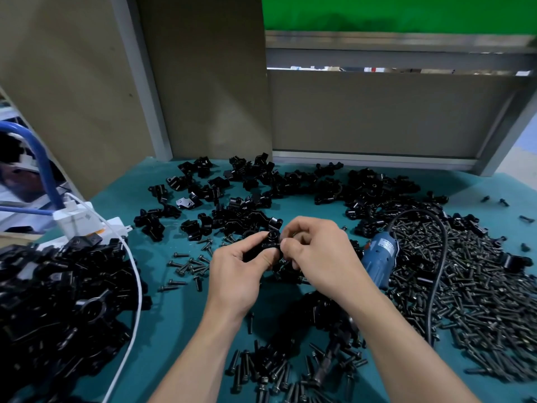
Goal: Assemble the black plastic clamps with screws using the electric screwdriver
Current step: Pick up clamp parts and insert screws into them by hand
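The left hand grips a black plastic clamp; the right hand apparently pinches a screw at it. Seating it straight before driving serves best.

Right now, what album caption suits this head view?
Left hand and right hand hold a black clamp over a teal bench littered with screws; blue electric screwdriver lies alongside.
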{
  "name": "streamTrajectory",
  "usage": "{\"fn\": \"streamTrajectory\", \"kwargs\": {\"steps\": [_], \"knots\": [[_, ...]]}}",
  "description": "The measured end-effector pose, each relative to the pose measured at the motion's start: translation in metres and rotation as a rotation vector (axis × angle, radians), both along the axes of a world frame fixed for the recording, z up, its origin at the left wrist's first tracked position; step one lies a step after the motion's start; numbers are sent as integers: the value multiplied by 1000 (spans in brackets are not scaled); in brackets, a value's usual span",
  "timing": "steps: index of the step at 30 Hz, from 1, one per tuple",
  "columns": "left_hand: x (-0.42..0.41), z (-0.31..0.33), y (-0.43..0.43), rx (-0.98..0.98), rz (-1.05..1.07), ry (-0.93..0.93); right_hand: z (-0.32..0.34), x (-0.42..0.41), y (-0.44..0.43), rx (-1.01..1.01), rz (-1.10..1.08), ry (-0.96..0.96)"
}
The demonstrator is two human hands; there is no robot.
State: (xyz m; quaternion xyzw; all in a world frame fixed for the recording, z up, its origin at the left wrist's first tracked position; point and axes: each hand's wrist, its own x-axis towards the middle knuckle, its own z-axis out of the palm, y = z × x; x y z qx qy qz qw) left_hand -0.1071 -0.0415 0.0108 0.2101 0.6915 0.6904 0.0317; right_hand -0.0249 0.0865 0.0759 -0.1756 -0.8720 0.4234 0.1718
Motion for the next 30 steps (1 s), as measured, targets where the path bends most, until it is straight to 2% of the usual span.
{"fn": "streamTrajectory", "kwargs": {"steps": [7,12,18,24,30], "knots": [[3,-1,1,-12,-25,-16,-4,-4,-1,90,-77,-62],[1,-2,1,8,-14,-48,0,1,4,33,40,-67],[2,-2,0,54,-44,-75,-2,-2,-2,93,-39,-63],[-1,-2,0,50,-56,-75,-1,1,5,-17,40,-26],[-1,-3,-1,47,-65,-66,-4,0,2,35,16,-35]]}}
